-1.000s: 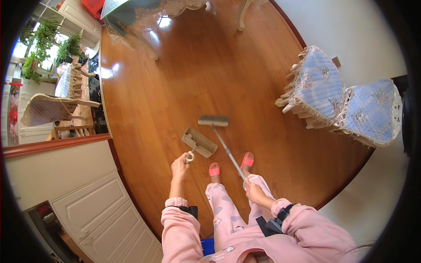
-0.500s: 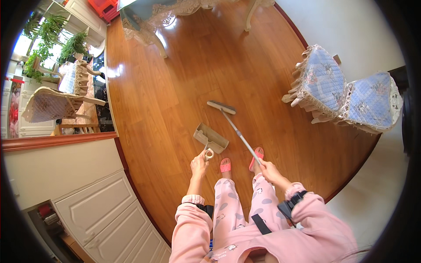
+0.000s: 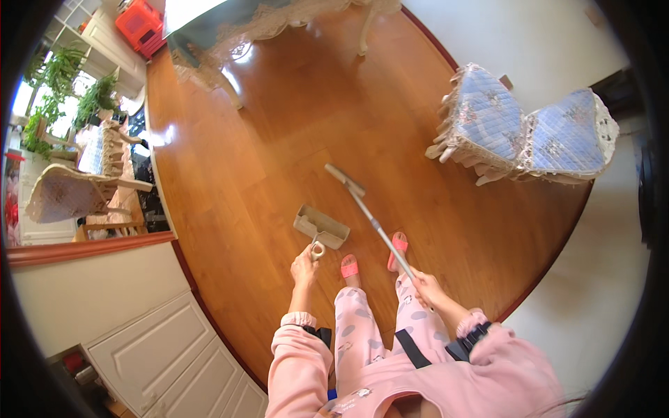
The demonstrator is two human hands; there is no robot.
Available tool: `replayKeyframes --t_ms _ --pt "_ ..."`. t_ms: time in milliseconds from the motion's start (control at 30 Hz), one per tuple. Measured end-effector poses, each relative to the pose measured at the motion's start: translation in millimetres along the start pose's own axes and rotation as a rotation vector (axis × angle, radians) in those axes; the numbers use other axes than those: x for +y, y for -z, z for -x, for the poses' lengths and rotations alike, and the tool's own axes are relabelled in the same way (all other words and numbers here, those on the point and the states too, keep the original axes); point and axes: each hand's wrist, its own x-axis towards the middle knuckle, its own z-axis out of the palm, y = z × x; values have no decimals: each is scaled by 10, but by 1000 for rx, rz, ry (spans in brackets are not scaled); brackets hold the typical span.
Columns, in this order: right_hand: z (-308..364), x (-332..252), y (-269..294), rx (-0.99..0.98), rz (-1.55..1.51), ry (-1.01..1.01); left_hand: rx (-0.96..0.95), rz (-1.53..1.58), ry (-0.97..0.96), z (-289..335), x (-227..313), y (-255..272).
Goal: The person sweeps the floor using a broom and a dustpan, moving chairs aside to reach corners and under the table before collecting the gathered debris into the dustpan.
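Note:
My left hand (image 3: 304, 267) is closed round the handle of a beige dustpan (image 3: 324, 228), just below the ring at the handle's end. The pan hangs or rests over the wooden floor in front of my left foot; I cannot tell whether it touches. In my right hand (image 3: 426, 286) is the grey pole of a broom (image 3: 377, 224), gripped near its upper part. The broom's narrow head (image 3: 344, 179) lies at the floor ahead of the dustpan, slanting down to the right. Both my feet, in pink slippers (image 3: 350, 265), stand between the two tools.
A chair with blue quilted covers (image 3: 488, 104) stands at the right by the pale wall. Ahead is a table with a lace-edged cloth (image 3: 272, 24), and a red plastic stool-like object (image 3: 141, 28) lies beyond it. White cabinets (image 3: 157, 352) line the left, below a mirror-like opening showing plants.
The view has turned slightly, so table and chair sit further left. The broom head has tilted more steeply. Both hands keep their hold.

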Motion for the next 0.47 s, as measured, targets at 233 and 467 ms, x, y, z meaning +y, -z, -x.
replayKeyframes --t_ms 233,467 --pt "-796 215 -308 181 211 329 -8 -22 1 -81 -8 -8" --pt "17 593 -35 -208 -171 -139 -50 -3 29 -84 -130 2"
